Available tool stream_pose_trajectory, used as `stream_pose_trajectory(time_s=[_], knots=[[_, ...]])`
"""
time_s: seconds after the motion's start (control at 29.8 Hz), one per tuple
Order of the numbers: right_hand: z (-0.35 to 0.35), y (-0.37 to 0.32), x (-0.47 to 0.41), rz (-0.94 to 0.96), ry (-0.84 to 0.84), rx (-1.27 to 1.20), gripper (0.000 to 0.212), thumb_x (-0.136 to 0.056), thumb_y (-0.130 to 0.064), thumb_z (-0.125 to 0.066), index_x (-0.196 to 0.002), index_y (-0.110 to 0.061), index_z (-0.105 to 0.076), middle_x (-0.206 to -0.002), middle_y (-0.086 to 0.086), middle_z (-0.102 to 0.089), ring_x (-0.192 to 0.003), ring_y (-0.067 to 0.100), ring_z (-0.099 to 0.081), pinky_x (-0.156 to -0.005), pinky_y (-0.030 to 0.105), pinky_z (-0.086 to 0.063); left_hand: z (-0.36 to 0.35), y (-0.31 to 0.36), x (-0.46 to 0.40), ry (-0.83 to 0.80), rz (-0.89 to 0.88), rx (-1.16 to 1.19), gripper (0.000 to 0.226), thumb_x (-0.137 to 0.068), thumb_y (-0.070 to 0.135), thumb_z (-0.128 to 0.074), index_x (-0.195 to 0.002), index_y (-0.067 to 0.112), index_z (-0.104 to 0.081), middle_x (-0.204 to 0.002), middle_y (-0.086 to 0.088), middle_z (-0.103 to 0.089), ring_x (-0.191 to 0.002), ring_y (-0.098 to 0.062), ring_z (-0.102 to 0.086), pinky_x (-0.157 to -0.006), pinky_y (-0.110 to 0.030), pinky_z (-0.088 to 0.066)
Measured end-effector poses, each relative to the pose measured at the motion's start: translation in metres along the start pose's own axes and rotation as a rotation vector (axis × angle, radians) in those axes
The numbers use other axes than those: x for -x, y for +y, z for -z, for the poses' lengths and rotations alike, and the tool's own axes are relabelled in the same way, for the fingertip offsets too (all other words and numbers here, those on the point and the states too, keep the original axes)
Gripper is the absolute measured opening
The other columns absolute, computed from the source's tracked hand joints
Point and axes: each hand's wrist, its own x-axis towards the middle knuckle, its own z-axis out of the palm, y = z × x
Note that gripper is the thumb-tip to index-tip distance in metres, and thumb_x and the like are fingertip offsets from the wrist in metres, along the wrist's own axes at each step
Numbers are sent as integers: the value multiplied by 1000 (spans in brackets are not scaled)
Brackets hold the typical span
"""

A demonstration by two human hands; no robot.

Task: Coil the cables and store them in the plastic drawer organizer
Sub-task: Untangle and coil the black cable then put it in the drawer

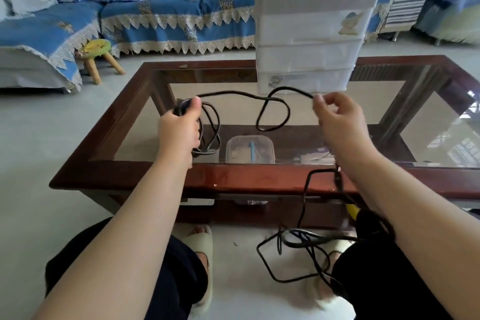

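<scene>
The left hand (179,132) has its fingers curled round a bundle of finished loops, thumb on top pinning them, with the loops hanging below the palm over the near left part of the glass table (259,179). The right hand (337,117) pinches the same black cable (272,109) between thumb and fingertips, the other fingers loosely bent, holding it up over the middle of the table just in front of the plastic drawer organizer (306,34), which stands at the far edge with its drawers shut as far as can be told. Between the two hands the cable sags and crosses itself in a small loop. From the right hand the free length drops past the near edge to a loose tangle (298,247) on the floor by the person's feet. That crossed loop looks likely to tighten into a kink or knot if the hands draw apart. The floor tangle could snag on the table's near edge or a slipper (200,244) as it is pulled up, jerking the loops out from under the left thumb.
</scene>
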Motion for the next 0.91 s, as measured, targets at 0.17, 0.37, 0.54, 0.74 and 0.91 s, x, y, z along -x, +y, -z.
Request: stream_pose_trajectory(time_s=[0.17,0.37,0.54,0.74,0.91], knots=[[12,9,-12,-41,-66,254,30,-96,-37,-44,-82,-16,-60,-66,0,-55,-54,18,-48,-57,28,-40,15,10,-14,181,90,221,46,-86,41,-67,-60,16,-40,-36,10,-31,-31,-5,-24,-37,-22,-20],[24,14,-22,-54,51,253,31,-98,-34,-38,-86,-13,-57,-61,0,-48,-55,20,-44,-61,29,-38,24,14,-21,231,44,360,33,-86,40,-68,-75,14,-52,-39,11,-31,-35,-6,-24,-39,-23,-21],[13,20,-8,-3,-218,440,33,-97,-37,-43,-71,-19,-53,-61,1,-52,-55,22,-48,-56,27,-40,30,19,-24,213,-28,394,33,-89,39,-65,-74,14,-48,-41,10,-30,-36,-7,-24,-41,-24,-19],[-33,33,38,393,-489,943,30,-94,-42,-49,-117,-26,-59,-114,1,-53,-101,25,-58,-74,32,-44,11,10,-4,-55,-53,189,40,-92,37,-61,-65,18,-40,-41,10,-31,-35,-7,-25,-39,-25,-16],[-52,22,44,378,-359,449,46,-87,-12,-57,-131,-22,-52,-110,-1,-52,-79,18,-55,-78,33,-50,-13,-8,16,-185,129,298,41,-91,38,-61,-63,19,-39,-45,8,-28,-36,-7,-22,-36,-22,-18]])
